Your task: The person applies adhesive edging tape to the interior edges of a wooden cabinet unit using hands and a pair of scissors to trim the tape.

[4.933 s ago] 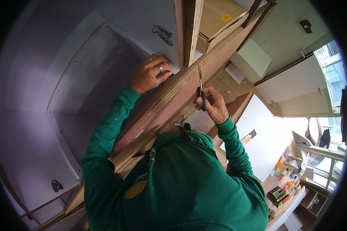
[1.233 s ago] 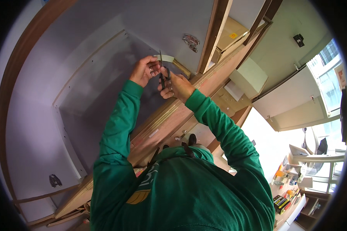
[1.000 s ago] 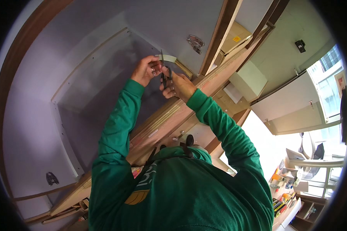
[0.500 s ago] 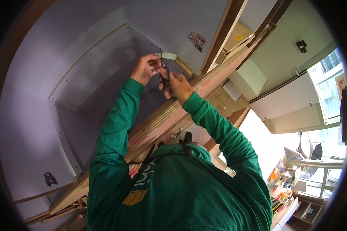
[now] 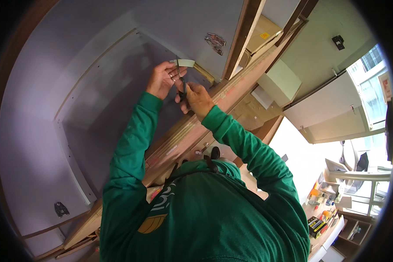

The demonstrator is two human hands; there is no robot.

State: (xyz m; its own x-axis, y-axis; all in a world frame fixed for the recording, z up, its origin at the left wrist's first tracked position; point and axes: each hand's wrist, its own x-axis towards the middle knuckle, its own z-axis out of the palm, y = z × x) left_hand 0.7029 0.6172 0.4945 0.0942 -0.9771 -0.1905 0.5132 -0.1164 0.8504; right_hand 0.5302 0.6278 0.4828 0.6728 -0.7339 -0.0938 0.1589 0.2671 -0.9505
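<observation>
In front of me, over the inside of a lilac-grey cabinet, my left hand (image 5: 160, 81) pinches a short, pale, slightly curved strip (image 5: 187, 63). Its fingers are closed, with a ring on one of them. My right hand (image 5: 198, 100) is wrapped round the dark handles of a pair of scissors (image 5: 182, 89). The blades point away from me and cross the strip close to my left fingertips. Part of the strip is hidden behind the fingers and blades, and I cannot tell whether it is cut through.
Metal hinges (image 5: 215, 43) sit on the cabinet panels. A wooden edge (image 5: 179, 142) runs diagonally between me and the cabinet inside. Toward the far right are a cardboard box (image 5: 263, 35) and a pale block-shaped box (image 5: 280, 85). A bench with tools and bottles (image 5: 325, 196) stands at the lower right.
Both hands, with the strip and scissors, sit slightly further left in the view. The blades now lie across the strip, and its free end tilts a little differently. The whole view has shifted slightly.
</observation>
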